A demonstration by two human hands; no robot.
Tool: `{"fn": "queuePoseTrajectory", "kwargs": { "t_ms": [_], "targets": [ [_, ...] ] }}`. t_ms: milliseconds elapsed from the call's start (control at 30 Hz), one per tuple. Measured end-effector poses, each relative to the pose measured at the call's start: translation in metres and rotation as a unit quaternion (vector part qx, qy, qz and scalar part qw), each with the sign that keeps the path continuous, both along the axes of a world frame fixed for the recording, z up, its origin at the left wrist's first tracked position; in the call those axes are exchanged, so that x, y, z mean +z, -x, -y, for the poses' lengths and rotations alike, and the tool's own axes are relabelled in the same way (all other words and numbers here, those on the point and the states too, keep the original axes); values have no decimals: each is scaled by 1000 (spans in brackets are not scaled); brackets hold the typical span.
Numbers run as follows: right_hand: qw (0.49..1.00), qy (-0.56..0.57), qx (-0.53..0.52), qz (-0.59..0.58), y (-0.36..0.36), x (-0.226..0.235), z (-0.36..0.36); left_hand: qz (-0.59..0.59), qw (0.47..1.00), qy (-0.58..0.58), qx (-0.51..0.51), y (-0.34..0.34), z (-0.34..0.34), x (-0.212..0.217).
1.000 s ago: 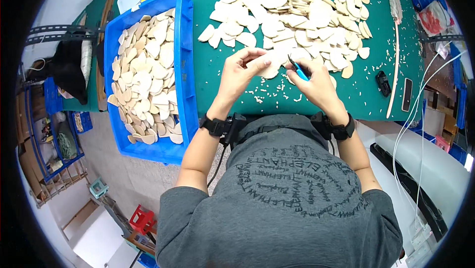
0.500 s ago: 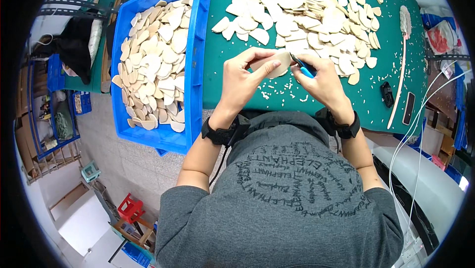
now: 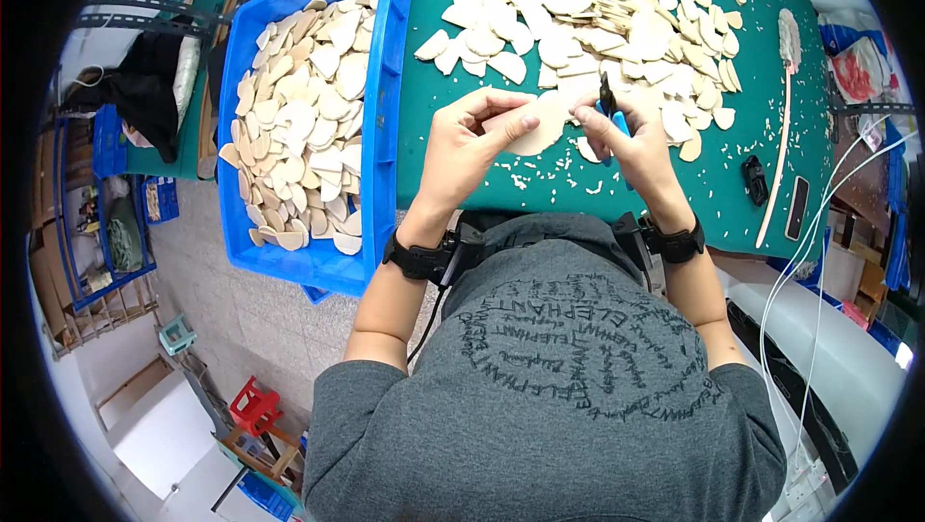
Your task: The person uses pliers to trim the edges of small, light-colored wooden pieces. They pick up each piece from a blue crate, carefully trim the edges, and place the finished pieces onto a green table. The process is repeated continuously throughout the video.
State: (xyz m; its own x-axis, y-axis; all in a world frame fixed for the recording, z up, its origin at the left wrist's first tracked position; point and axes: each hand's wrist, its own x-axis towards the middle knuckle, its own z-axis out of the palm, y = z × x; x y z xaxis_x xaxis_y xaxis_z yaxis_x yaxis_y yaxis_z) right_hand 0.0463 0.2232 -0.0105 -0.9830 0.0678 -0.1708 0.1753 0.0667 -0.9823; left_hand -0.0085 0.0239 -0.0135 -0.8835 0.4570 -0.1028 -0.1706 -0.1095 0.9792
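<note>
Left hand [image 3: 470, 144] pinches a pale flat piece [image 3: 543, 129]; right hand [image 3: 636, 141] grips blue-handled pliers [image 3: 607, 98]; a loose thumb could let the piece slip.

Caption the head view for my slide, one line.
Left hand holding a flat, pale, rounded piece and right hand holding a blue-handled, black-tipped tool above a green table.

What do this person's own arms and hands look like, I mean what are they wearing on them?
The left hand and right hand are bare, without gloves. Each wrist wears a black strap with a boxy black device. A thin black cable hangs from the left device. The short sleeves are dark grey.
</note>
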Motion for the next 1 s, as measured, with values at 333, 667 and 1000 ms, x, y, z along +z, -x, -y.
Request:
{"fn": "queuePoseTrajectory", "kwargs": {
  "t_ms": [333,667,1000],
  "targets": [
    [974,184,120,53,13,20,14,153,979,-99,-90,-8,15,-1],
    [983,162,-37,76,0,-19,-31,-348,765,482,249,58,113,-56],
    [986,115,-85,88,-28,-39,-38,-206,862,463,-33,17,-46,-179]
  ]
}}
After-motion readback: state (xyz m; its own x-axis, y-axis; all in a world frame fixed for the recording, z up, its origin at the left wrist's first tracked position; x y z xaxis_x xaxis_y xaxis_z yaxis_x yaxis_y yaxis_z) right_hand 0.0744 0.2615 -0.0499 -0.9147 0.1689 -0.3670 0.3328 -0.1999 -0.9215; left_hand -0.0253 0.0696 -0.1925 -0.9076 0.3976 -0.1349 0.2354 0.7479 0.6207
